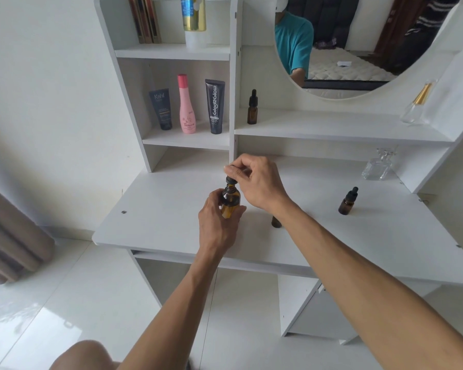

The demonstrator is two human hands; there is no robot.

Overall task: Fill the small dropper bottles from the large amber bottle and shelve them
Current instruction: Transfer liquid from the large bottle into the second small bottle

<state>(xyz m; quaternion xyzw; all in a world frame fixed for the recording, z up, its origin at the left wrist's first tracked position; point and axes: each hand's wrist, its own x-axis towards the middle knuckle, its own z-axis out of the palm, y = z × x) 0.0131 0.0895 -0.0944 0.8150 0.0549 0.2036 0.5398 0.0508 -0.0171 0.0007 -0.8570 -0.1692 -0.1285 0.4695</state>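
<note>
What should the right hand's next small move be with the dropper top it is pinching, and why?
Probably lift the dropper top straight up. The right hand pinches it at the neck of the large amber bottle, which the left hand grips; whether it is unscrewed cannot be told. A small dropper bottle waits on the desk.

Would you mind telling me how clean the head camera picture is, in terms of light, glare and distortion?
Head view: soft, even daylight with faint shadows on the desk; glare on the glossy floor tiles; wide-angle bending of the shelf unit at the edges; the hands and the large amber bottle are sharp.
</note>
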